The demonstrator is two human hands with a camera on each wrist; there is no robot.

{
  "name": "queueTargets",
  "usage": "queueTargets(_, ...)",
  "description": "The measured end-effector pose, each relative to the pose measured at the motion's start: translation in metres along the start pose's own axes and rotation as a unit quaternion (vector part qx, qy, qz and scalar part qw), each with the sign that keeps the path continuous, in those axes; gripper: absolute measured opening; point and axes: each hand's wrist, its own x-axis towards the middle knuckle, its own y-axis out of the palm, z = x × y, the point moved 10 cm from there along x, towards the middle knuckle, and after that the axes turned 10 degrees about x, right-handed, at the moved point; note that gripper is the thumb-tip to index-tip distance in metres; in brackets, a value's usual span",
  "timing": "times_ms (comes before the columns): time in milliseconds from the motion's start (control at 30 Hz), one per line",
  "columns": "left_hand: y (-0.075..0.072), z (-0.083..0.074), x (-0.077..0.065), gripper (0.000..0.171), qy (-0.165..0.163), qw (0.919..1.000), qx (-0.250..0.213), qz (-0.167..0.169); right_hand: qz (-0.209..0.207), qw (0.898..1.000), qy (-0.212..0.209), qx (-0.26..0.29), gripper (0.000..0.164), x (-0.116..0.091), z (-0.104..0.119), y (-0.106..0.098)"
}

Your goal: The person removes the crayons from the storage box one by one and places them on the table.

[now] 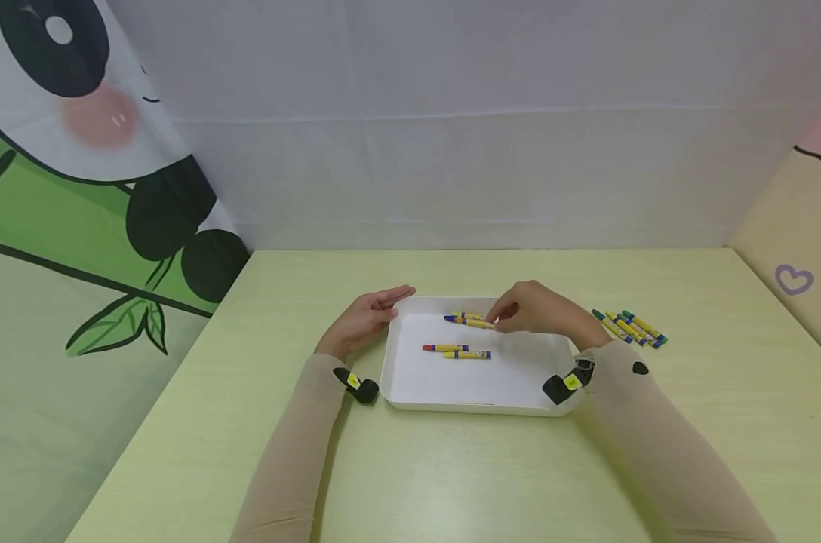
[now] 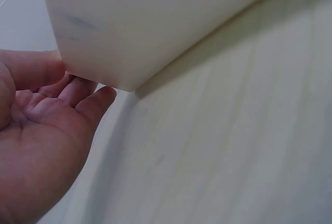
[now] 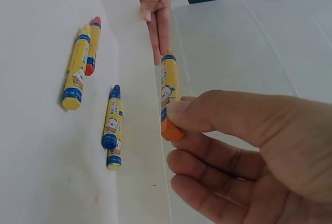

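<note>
My right hand (image 1: 536, 309) pinches an orange crayon (image 3: 170, 92) between thumb and fingers, over the far side of a white tray (image 1: 505, 385). My left hand (image 1: 363, 324) holds the tray's far left corner, thumb at the rim and fingers stretched along the outside of the far wall. Inside the tray, a blue crayon (image 3: 111, 120) lies against a yellow crayon (image 3: 115, 159) near that wall. A red crayon (image 1: 444, 348) and another yellow crayon (image 1: 468, 355) lie side by side closer to me. All have yellow wrappers with blue bands.
Several more crayons (image 1: 628, 329), some with green tips, lie in a slanted row on the pale wooden table (image 1: 451, 467), right of the tray. Behind the table hangs a plain light cloth (image 1: 485, 173). A printed cartoon cloth (image 1: 159, 219) covers the left side.
</note>
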Motion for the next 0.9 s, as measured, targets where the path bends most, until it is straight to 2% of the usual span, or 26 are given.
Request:
queueTargets(367, 0.000, -0.001, -0.003, 0.053, 0.001, 0.9999, -0.003, 0.011, -0.027, 0.998, -0.048, -0.007, 0.015, -0.018, 0.000, -0.011)
queueTargets(567, 0.001, 0.000, -0.004, 0.054, 0.006, 0.9998, -0.001, 0.018, -0.047, 0.998, -0.029, -0.017, 0.017, -0.034, -0.007, -0.020)
queueTargets(900, 0.001, 0.001, -0.007, 0.054, 0.002, 0.9999, 0.001, 0.017, -0.092, 0.996, 0.010, 0.009, 0.018, -0.073, -0.033, -0.043)
